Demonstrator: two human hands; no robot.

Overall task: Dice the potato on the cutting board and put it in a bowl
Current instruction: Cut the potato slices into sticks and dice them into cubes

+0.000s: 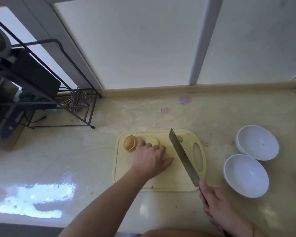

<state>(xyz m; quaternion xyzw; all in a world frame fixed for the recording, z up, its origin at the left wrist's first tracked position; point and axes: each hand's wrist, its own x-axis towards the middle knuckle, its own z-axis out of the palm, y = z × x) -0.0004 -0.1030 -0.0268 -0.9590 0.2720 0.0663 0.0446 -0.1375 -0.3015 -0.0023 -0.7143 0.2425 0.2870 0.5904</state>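
Pale yellow cutting board (161, 178) lies on the desk (75, 159). The left hand (152, 158) presses flat on potato slices (mostly hidden), beside the remaining potato (129, 143). The right hand (215, 202) grips a cleaver (183, 158) above the board. Two white bowls (246, 175) sit right.

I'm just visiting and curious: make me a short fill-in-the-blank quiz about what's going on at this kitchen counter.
1. The right hand holds a ____ by its handle.
2. The left hand rests on pieces of ____ on the cutting board.
3. The number of white bowls in full view to the right of the board is ____.

Missing words: knife (cleaver); potato; two
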